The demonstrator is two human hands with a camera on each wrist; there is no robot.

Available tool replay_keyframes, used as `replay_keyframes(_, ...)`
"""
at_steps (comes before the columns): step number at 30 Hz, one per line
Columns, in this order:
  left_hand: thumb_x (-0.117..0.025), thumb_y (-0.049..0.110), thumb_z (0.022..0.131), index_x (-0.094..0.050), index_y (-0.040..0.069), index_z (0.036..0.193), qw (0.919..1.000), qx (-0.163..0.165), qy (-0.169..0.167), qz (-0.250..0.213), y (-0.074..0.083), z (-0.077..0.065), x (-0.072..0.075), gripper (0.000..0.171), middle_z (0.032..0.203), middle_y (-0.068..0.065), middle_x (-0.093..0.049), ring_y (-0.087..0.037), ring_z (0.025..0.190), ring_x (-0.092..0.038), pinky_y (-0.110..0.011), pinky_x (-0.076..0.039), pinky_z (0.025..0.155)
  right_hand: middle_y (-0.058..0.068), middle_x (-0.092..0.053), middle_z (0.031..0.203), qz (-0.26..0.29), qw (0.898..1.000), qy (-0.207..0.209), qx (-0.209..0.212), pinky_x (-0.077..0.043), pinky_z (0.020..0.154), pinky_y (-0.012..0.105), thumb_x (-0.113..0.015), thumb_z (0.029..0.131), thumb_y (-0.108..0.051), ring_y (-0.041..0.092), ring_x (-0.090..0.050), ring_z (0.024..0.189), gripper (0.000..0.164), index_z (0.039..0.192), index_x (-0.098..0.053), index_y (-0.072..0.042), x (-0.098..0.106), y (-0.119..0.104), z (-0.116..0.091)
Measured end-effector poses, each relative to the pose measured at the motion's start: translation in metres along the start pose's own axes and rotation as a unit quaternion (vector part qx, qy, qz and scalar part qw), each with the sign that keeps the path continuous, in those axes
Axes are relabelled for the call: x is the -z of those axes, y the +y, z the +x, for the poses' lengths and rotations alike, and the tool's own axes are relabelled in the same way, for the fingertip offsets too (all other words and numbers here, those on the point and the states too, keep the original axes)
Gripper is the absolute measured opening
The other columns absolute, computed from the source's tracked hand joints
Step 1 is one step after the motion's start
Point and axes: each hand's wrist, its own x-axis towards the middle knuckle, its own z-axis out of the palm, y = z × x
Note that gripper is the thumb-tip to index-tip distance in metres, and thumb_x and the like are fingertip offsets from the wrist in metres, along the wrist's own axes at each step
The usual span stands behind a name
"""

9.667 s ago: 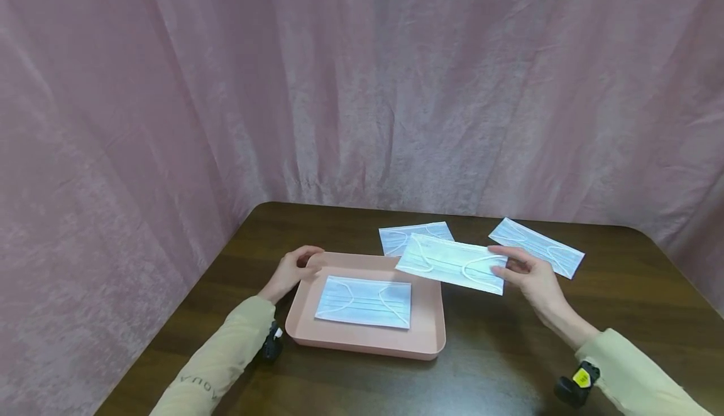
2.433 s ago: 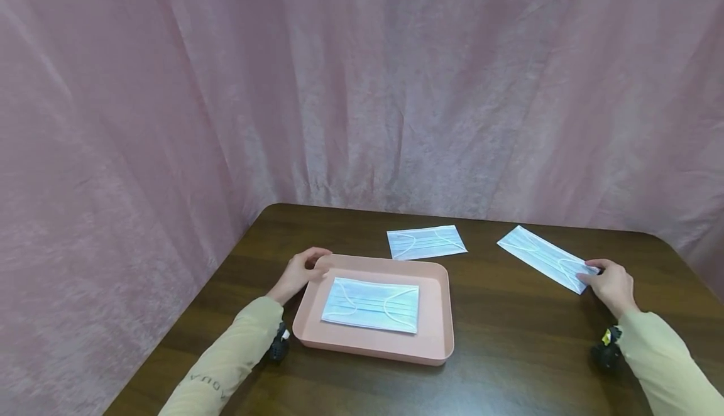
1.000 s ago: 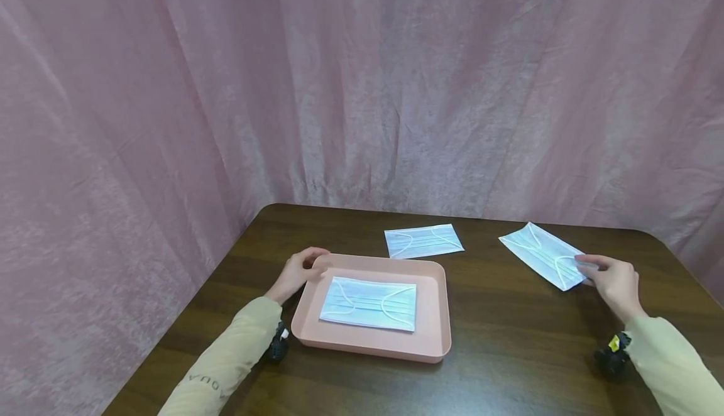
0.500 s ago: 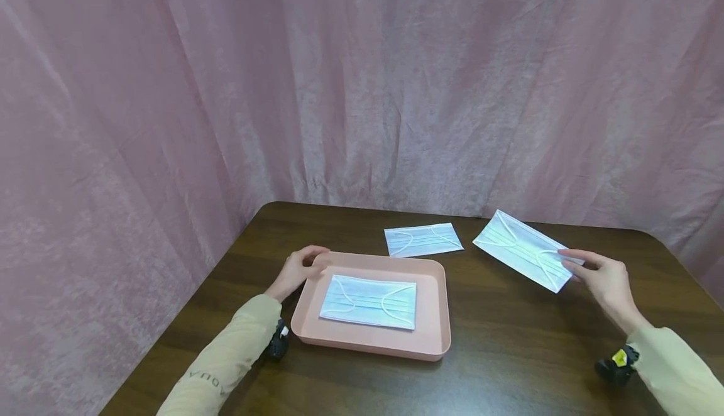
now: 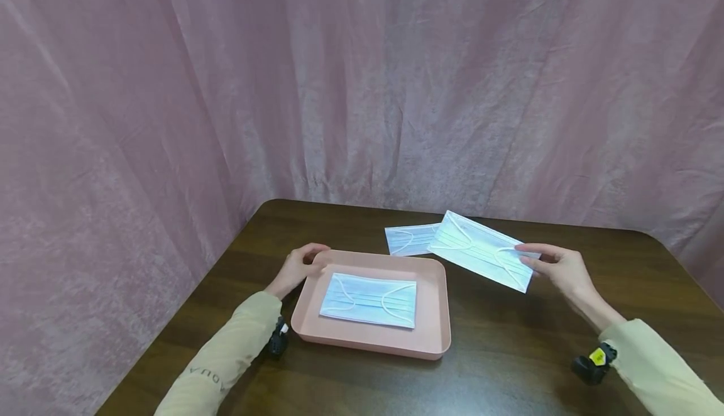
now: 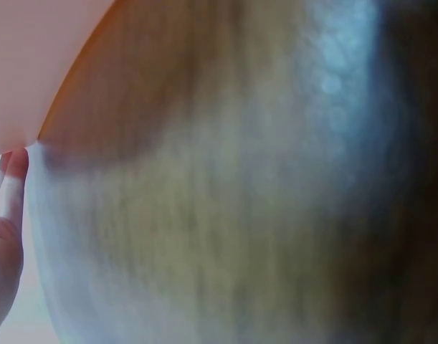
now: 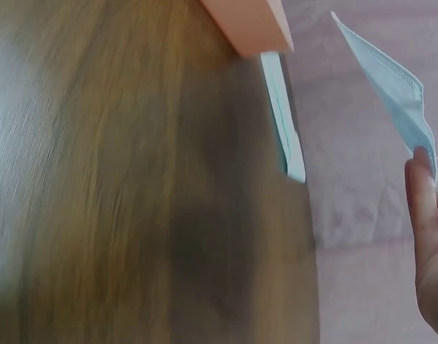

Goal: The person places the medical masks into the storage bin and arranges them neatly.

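Observation:
My right hand (image 5: 565, 271) pinches the right end of a pale blue face mask (image 5: 481, 249) between thumb and fingers. The mask hangs in the air, tilted, its white ear loops showing; the right wrist view shows it edge-on (image 7: 391, 89). Behind it, partly covered in the head view, a second face mask (image 5: 406, 240) lies on the table at the tray's back edge. A pink tray (image 5: 370, 342) holds a face mask (image 5: 367, 301) lying flat. My left hand (image 5: 293, 271) grips the tray's back left corner; in the left wrist view its fingertips (image 6: 16, 163) meet the pink wall.
A dark brown wooden table (image 5: 509, 353) with rounded far corners carries everything. Pink curtain (image 5: 362, 89) hangs right behind the table and along its left side. Each wrist wears a small black camera (image 5: 591, 366).
The right hand took hold of the face mask at the far right, lifted it and carried it left until it overlaps the one behind the tray. The left hand stays at the tray corner.

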Motion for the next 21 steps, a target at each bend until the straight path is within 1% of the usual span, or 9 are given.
replay_keyframes(2,-0.068,0.004,0.080,-0.059,0.005,0.115,0.9999,0.013,0.003,0.002,-0.010,0.004,-0.002,0.036,0.110,-0.010,-0.058,-0.025,0.092,-0.049,-0.034,-0.039,0.075,0.014,-0.058,0.104,0.002,1.000,-0.020,0.004,-0.049,0.063,0.030,-0.068,0.082,-0.023,0.017,-0.050,0.078,0.035,0.110,-0.065,-0.003,-0.009,-0.028,-0.006)
replay_keyframes(4,-0.069,0.006,0.080,-0.060,0.008,0.115,0.9997,0.023,0.005,0.009,-0.013,0.005,-0.003,0.036,0.109,-0.006,-0.059,-0.023,0.091,-0.049,-0.033,-0.039,0.075,0.019,-0.057,0.105,0.000,0.999,-0.039,0.014,-0.049,0.065,0.032,-0.066,0.084,-0.020,0.018,-0.050,0.078,0.035,0.110,-0.062,0.003,-0.017,-0.050,-0.012)
replay_keyframes(7,-0.069,0.006,0.080,-0.061,0.010,0.114,0.9995,0.030,0.009,0.007,-0.014,0.005,-0.004,0.035,0.108,-0.004,-0.059,-0.022,0.091,-0.049,-0.034,-0.039,0.076,0.021,-0.055,0.107,0.013,0.998,-0.057,0.016,-0.049,0.065,0.030,-0.066,0.084,-0.014,0.017,-0.051,0.079,0.033,0.110,-0.061,0.006,-0.029,-0.068,-0.015)
replay_keyframes(10,-0.069,0.004,0.079,-0.061,0.010,0.113,0.9995,0.030,0.011,0.006,-0.014,0.005,-0.005,0.035,0.107,-0.004,-0.059,-0.023,0.091,-0.048,-0.036,-0.039,0.076,0.022,-0.055,0.106,0.030,0.996,-0.078,0.017,-0.049,0.065,0.030,-0.066,0.083,-0.009,0.020,-0.050,0.078,0.032,0.110,-0.061,0.007,-0.041,-0.075,-0.015)
replay_keyframes(13,-0.069,0.004,0.079,-0.061,0.011,0.113,0.9993,0.036,0.010,0.005,-0.013,0.005,-0.005,0.035,0.107,-0.003,-0.059,-0.022,0.091,-0.048,-0.036,-0.039,0.077,0.020,-0.056,0.103,0.036,0.995,-0.097,0.016,-0.049,0.064,0.030,-0.067,0.081,-0.008,0.023,-0.048,0.077,0.030,0.108,-0.063,0.005,-0.053,-0.079,-0.014)
replay_keyframes(17,-0.069,0.005,0.079,-0.061,0.012,0.113,0.9990,0.043,0.007,0.004,-0.012,0.005,-0.004,0.035,0.108,-0.003,-0.059,-0.022,0.092,-0.048,-0.036,-0.038,0.078,0.019,-0.057,0.100,0.049,0.992,-0.119,0.016,-0.049,0.063,0.034,-0.069,0.079,-0.007,0.023,-0.046,0.073,0.031,0.107,-0.063,0.006,-0.068,-0.083,-0.014)
replay_keyframes(21,-0.069,0.004,0.079,-0.061,0.011,0.113,0.9994,0.033,0.006,0.007,-0.011,0.004,-0.004,0.036,0.108,-0.004,-0.059,-0.022,0.091,-0.048,-0.035,-0.039,0.076,0.019,-0.057,0.094,0.067,0.987,-0.142,0.014,-0.049,0.065,0.040,-0.070,0.078,-0.005,0.021,-0.046,0.070,0.032,0.107,-0.063,0.006,-0.082,-0.090,-0.014)
